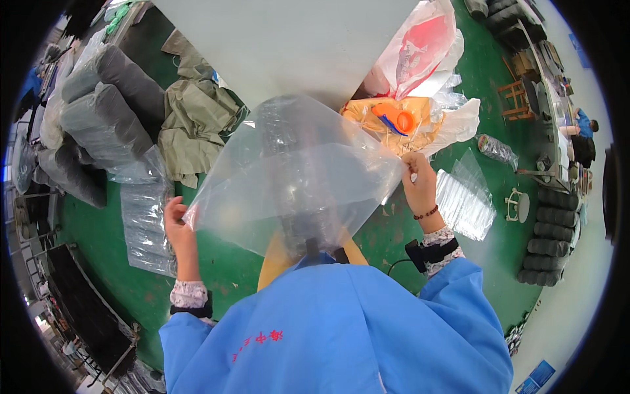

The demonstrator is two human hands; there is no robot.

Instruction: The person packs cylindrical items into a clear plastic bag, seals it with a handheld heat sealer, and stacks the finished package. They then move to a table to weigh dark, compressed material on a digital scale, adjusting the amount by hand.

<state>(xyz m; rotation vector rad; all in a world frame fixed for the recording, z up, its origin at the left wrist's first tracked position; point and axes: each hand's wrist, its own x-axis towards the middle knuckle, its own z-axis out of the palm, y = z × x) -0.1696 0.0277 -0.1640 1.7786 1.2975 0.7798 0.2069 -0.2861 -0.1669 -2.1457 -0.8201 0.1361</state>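
Observation:
A large clear plastic bag (226, 180) spreads in front of me, its wide edge drawn out toward both sides. My left hand (178, 223) is closed at the bag's left corner, fingers bent against the film. At the opposite corner my right hand (419, 187) pinches the plastic between thumb and fingers. Seen through the film, a long dark roll (305, 177) runs from near my body toward the table; I cannot tell whether it lies inside the bag or beneath it.
A pale tabletop (275, 46) stands ahead. Orange tape dispenser (401, 121) lies on yellow packaging at right. Olive cloth (193, 125) and grey wrapped rolls (108, 118) sit left. Plastic film stacks (147, 226) lie on the green floor. A stool (518, 205) and a distant person (583, 125) are right.

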